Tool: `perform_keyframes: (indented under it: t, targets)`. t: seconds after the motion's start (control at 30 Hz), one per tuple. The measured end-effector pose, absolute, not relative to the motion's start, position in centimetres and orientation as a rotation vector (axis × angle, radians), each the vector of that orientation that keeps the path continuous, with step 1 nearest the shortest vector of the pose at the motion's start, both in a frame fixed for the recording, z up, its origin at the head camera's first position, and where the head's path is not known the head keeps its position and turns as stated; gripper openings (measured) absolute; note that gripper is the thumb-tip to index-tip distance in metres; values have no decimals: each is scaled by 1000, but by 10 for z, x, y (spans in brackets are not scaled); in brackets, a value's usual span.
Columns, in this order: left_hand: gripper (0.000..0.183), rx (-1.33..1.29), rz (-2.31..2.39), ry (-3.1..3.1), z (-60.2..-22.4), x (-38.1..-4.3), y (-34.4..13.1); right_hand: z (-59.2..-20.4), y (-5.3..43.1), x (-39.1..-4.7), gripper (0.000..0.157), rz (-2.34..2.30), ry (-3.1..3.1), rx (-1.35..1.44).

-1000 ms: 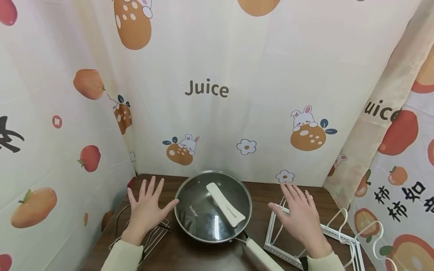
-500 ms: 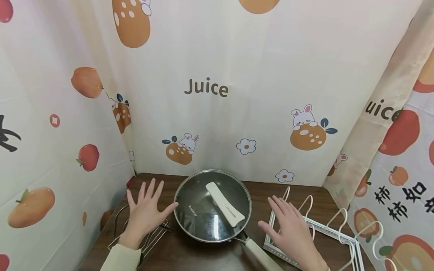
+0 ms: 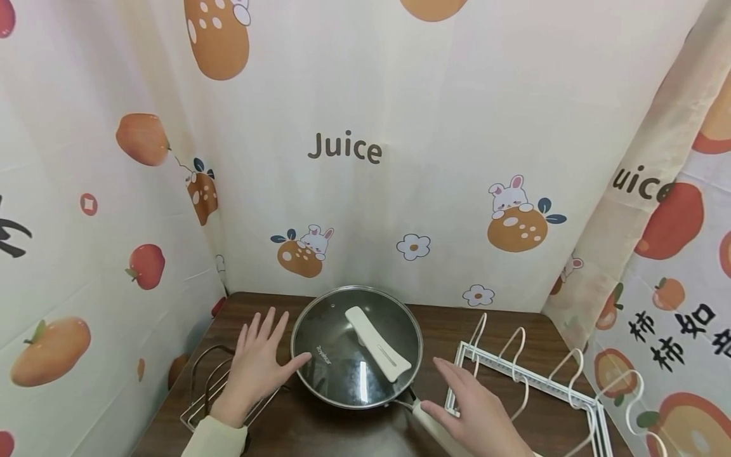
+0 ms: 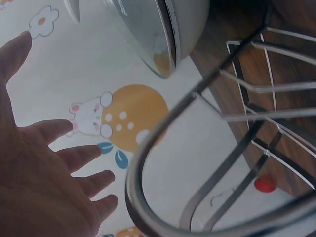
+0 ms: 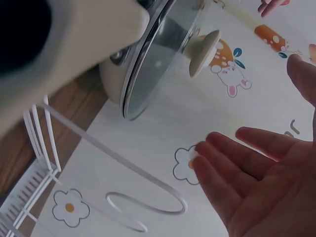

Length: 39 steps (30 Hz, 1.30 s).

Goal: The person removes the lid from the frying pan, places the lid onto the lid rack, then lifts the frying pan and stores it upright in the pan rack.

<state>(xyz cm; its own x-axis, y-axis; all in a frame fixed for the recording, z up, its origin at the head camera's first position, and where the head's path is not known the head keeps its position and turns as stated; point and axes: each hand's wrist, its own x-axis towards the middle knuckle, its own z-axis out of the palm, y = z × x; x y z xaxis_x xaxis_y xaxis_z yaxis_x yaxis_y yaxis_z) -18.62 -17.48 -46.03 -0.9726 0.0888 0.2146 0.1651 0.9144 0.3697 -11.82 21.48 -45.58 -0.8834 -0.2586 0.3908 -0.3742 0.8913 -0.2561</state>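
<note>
A frying pan with a cream handle stands on the brown table, covered by a glass lid with a long cream knob. My left hand, fingers spread, hovers left of the lid and over a metal wire rack; its thumb overlaps the lid's rim in the head view. Over the pan handle's right side is my right hand, fingers extended and nothing held. In the right wrist view the lid sits on the pan beyond that hand's fingers.
A white rack with curved hooks lies at the right of the table, partly behind my right hand. Fruit-printed curtains close off the back and both sides. The wire rack's curved bar rises close by my left hand.
My right hand has moved left and nearer to me, toward the pan handle, uncovering more of the white rack. The left hand has shifted slightly right and down.
</note>
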Motion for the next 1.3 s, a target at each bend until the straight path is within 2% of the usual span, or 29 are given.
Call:
perform_keyframes:
  t: [0.27, 0.57, 0.83, 1.07, 1.3]
  targets:
    - [99, -261, -574, -2915, -466, -185, -162, -451, 213, -113, 74, 625, -2982, 325]
    - [103, -333, -615, -2951, -475, -184, -151, -460, 212, -108, 76, 646, -3013, 370]
    - [109, -357, -670, -2948, -486, -182, -143, -471, 209, -108, 80, 691, -3087, 299]
    - [110, -349, -716, -2976, -493, -179, -139, -490, 213, -109, 73, 707, -3131, 267]
    - [112, -334, -718, -2981, -498, -176, -135, -512, 224, -112, 63, 697, -3105, 447]
